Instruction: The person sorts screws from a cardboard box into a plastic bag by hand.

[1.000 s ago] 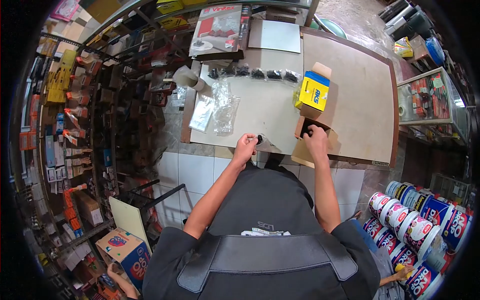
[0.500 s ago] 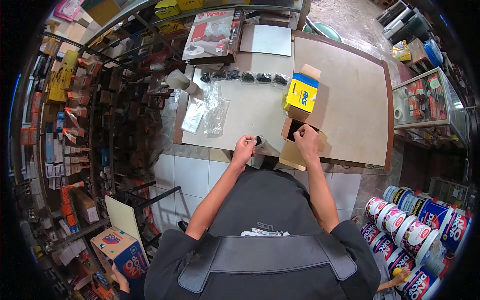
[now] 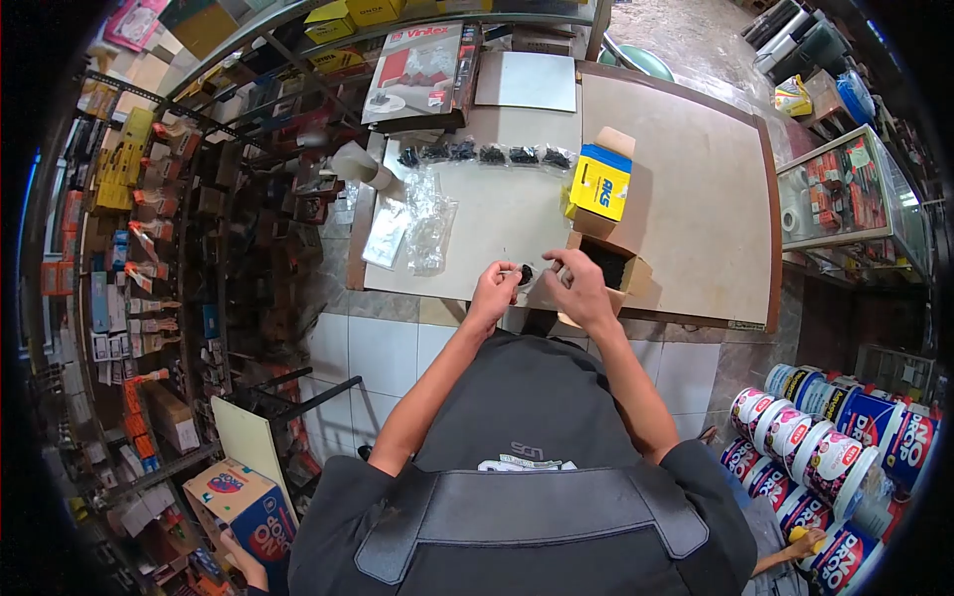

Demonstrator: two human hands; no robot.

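Shop counter (image 3: 686, 179), beige top, with stocked shelving to the left. Left hand (image 3: 494, 291) is closed, pinching a small clear bag (image 3: 525, 278) holding dark parts at the near counter edge. Right hand (image 3: 579, 285) has fingers curled at the same bag, just left of an open brown carton (image 3: 608, 266). Yellow box (image 3: 599, 185) stands beyond it.

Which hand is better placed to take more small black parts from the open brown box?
Probably the right hand: it is next to the open brown box, while the left hand pinches a small clear bag of black parts.
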